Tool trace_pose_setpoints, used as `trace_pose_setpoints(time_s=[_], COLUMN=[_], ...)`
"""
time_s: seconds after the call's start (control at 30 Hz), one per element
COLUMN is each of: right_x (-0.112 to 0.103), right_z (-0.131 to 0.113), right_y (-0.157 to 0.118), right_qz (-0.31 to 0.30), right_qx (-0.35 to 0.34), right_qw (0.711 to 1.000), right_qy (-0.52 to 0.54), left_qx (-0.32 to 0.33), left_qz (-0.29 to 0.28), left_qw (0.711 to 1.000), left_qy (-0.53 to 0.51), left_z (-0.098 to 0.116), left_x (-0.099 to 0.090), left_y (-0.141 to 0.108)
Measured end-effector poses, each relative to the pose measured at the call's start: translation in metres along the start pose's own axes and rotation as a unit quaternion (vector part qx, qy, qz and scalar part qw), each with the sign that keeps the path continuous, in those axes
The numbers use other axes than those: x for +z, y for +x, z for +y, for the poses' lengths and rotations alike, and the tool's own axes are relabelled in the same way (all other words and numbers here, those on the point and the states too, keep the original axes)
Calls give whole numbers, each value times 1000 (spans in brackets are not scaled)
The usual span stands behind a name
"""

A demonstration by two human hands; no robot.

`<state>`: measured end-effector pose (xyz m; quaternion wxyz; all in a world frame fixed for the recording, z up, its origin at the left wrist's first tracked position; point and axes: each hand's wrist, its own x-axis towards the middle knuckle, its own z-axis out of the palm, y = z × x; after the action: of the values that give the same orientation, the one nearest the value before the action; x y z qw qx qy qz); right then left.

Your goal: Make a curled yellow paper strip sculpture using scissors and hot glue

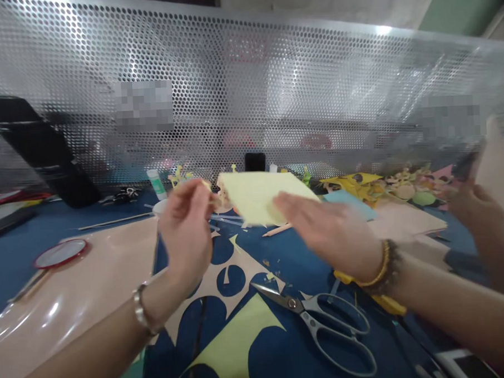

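My right hand (pixel 329 236) is on the near right part of a pale yellow paper sheet (pixel 256 191), which appears raised above the table; its thumb is hidden. To the left, my left hand (pixel 189 228) is closed in a pinch, with a small pale bit at its fingertips that is too blurred to name. Below both hands lie open scissors (pixel 293 304) with grey handles. Their blades reach over cut-out pink paper (pixel 214 280) with round holes. A yellow-green paper offcut (pixel 237 345) lies nearer to me, and a pencil (pixel 278 230) lies beneath the yellow sheet.
A magnifying glass (pixel 60 254) rests on a glossy pink sheet (pixel 110 284) at left. Behind stand a glue stick (pixel 156 185) and a perforated metal screen (pixel 188 75). Paper cut-outs (pixel 356 184) crowd the back right. Another person's hand (pixel 478 207) holds pale paper at far right.
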<state>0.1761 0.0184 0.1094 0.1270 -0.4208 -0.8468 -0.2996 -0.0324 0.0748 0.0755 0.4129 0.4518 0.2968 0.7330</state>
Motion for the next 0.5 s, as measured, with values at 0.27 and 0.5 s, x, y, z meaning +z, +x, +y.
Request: trace_pose_setpoints(time_s=[0.27,0.5], right_x=[50,12], right_z=[-99,-43], right_y=[-4,-65], right_qz=[-83,-198], right_qx=[-96,51], right_qw=[984,976], right_qy=[125,73], left_qx=[77,-256], left_qz=[-36,-64], left_qw=[992,964], left_qy=[-96,-46], left_z=[46,-31], left_x=[16,13], left_y=[-14,-37])
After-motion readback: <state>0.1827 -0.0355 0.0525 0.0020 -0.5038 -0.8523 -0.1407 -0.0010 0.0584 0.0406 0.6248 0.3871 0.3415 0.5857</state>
